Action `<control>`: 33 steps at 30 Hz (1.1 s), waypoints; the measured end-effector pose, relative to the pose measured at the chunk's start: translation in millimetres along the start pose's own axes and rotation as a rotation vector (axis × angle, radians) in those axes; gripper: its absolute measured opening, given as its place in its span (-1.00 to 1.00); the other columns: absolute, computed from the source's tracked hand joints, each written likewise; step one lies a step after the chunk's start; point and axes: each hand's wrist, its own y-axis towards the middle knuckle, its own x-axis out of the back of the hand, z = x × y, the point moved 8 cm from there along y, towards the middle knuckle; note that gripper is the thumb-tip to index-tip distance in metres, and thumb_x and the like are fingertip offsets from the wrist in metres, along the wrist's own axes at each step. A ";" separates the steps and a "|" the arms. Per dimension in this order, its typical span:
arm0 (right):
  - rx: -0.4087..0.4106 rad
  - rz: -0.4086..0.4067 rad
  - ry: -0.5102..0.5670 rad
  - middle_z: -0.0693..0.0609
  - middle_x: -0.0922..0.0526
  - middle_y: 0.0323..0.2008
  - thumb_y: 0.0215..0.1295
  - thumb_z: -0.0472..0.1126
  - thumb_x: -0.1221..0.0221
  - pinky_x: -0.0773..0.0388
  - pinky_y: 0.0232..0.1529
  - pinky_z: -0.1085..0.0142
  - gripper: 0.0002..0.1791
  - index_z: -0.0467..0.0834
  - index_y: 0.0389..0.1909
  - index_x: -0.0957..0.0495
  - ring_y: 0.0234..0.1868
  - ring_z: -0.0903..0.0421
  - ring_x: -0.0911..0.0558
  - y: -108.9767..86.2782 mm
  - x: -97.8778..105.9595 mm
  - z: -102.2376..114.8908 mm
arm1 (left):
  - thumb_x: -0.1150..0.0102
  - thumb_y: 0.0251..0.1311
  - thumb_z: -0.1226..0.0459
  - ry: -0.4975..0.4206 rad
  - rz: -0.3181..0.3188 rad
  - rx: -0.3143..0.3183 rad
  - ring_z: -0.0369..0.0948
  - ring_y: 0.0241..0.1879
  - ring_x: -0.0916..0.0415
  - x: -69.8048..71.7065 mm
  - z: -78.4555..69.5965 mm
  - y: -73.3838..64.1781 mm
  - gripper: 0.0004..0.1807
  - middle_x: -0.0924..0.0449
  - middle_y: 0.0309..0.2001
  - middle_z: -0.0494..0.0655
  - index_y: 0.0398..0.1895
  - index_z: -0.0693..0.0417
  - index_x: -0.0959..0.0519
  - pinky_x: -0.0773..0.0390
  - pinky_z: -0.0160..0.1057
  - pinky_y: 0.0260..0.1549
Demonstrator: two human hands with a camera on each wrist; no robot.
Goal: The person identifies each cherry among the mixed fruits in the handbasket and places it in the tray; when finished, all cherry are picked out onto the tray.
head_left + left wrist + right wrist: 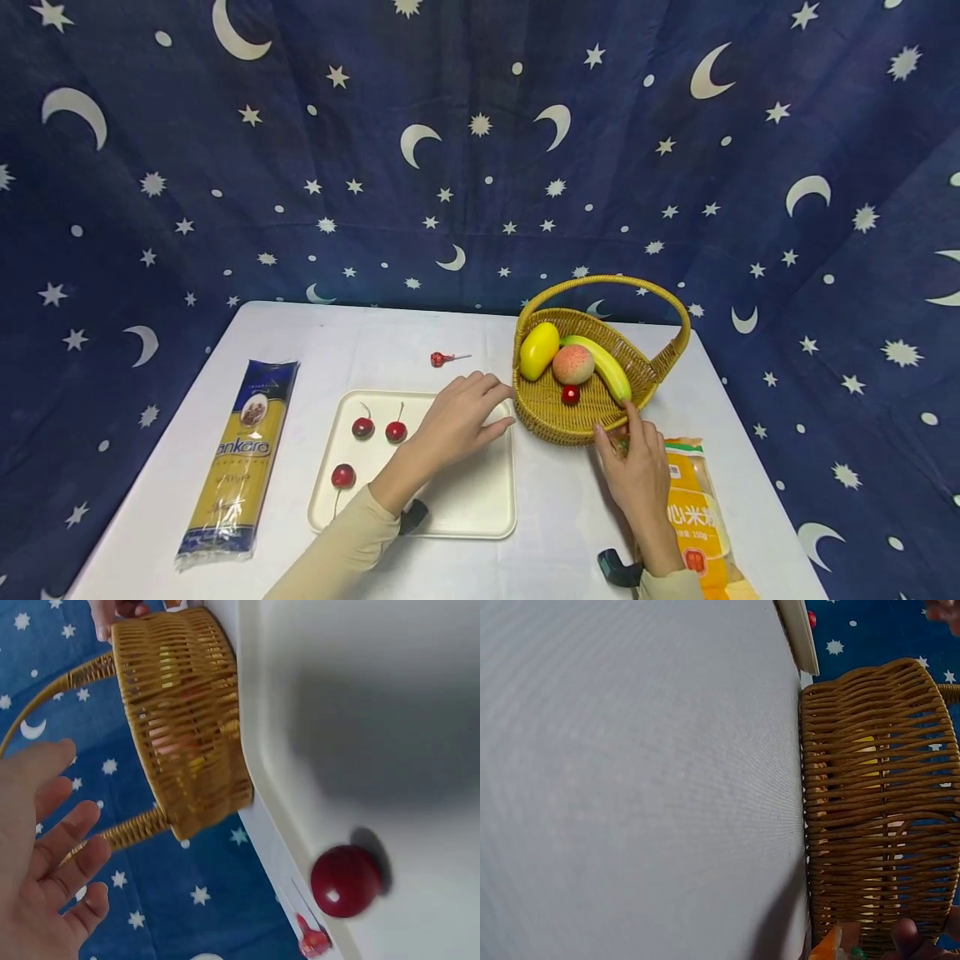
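A wicker basket (555,421) with an arched handle stands at the back right. Inside it lie a yellow mango (539,351), a peach (573,365), a banana (611,371) and a red cherry (571,395). At the basket's front right, my right hand (639,471) pinches the rim, its thumb (907,935) against the outer wicker. My left hand (459,421) hovers over the right part of a cream tray (480,534), fingers loosely bent toward the basket and holding nothing. Three cherries with stems, one of them a dark red cherry (346,880), lie in the tray.
A packet of spaghetti (238,462) lies at the left of the white table. Behind the tray is a red lollipop (439,359). An orange rice noodle packet (697,517) lies beside and partly under my right forearm. A dark blue star-patterned cloth (480,167) hangs behind.
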 end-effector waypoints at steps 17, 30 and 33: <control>0.014 -0.013 -0.005 -0.19 -0.57 -0.05 0.43 0.14 -0.30 -0.34 -0.16 0.09 -0.22 -0.05 0.57 -0.35 -0.04 -0.15 -0.49 0.2 2.1 -1.4 | -0.37 0.39 0.01 0.068 0.127 -0.114 -0.22 -0.03 -0.66 -37.9 -28.3 72.6 -0.64 -0.72 0.00 -0.22 0.17 -0.16 -0.64 -0.66 -0.23 -0.04; 0.005 -0.015 -0.003 -0.21 -0.58 -0.03 0.44 0.16 -0.30 -0.33 -0.18 0.11 -0.22 -0.06 0.57 -0.35 -0.06 -0.15 -0.49 -2.1 -0.1 -1.0 | -0.40 0.35 0.04 0.182 0.495 -0.123 -0.26 -0.04 -0.74 -89.3 -31.2 107.4 -0.54 -0.79 -0.01 -0.23 0.29 -0.26 -0.61 -0.73 -0.19 -0.10; 0.002 -0.009 -0.003 -0.21 -0.58 -0.02 0.44 0.16 -0.29 -0.34 -0.15 0.09 -0.21 -0.06 0.57 -0.35 -0.04 -0.16 -0.50 -1.6 -0.9 -0.6 | -0.38 0.37 0.03 0.201 0.557 -0.112 -0.24 -0.01 -0.74 -96.1 -31.7 114.3 -0.58 -0.79 0.02 -0.23 0.25 -0.25 -0.61 -0.74 -0.14 -0.03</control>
